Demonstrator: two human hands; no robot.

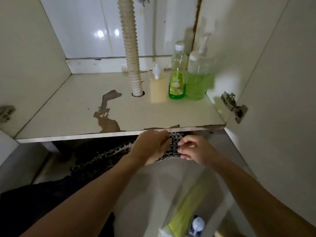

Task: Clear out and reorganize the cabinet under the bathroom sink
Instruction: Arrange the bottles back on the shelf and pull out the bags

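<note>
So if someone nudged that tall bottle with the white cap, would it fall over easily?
Probably fairly easily: the tall bottle is slim, with a narrow base. Its green liquid sits only in the lower part, which may steady it somewhat. The pump bottles flanking it might catch it.

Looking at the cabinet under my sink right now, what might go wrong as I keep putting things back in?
1. The three bottles stand tightly clustered: cream pump bottle, slim green dish-soap bottle, clear pump bottle of green liquid. Bumping one may topple the others.
2. The white shelf floor has peeled brown patches; spills could soak in.
3. The ribbed drain hose sits right beside the bottles and might get knocked.
</note>
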